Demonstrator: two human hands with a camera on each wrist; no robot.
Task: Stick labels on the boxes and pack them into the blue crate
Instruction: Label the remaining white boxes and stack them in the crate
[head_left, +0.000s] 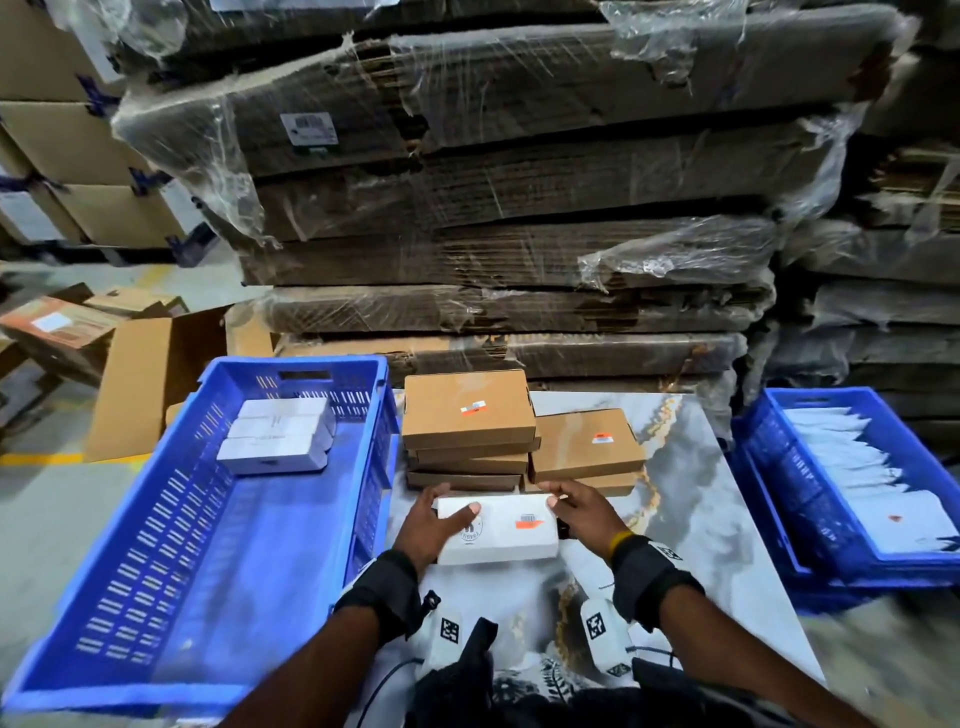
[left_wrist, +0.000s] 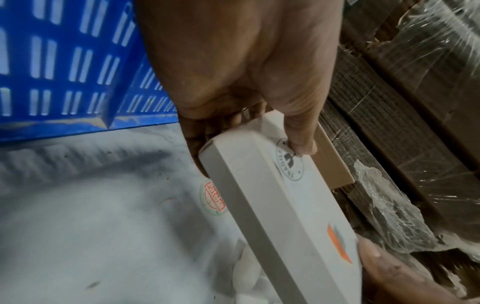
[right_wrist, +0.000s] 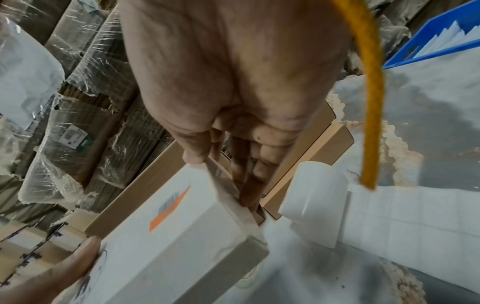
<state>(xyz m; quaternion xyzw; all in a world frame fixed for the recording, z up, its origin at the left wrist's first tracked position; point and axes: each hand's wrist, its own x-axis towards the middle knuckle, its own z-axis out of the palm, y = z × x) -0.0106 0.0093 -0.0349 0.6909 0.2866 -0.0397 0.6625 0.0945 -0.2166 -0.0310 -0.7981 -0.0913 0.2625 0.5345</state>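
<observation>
Head view: both hands, left hand (head_left: 427, 529) and right hand (head_left: 579, 512), grasp one flat white labelled box (head_left: 511, 538); three white boxes (head_left: 278, 435) lie in the blue slotted plastic crate (head_left: 171, 545).

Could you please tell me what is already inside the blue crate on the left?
Three white boxes sit together at the far end of the blue crate; the rest of its floor shows bare. Anything beneath those boxes is hidden.

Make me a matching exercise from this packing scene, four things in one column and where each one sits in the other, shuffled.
Things:
1. white box
2. brown boxes
3. white envelopes
4. packed white boxes

Places:
A. in the right blue crate
B. held between left hand and right hand
C. in the left blue crate
D. stacked on the table

Pairs: 1-B, 2-D, 3-A, 4-C
</observation>
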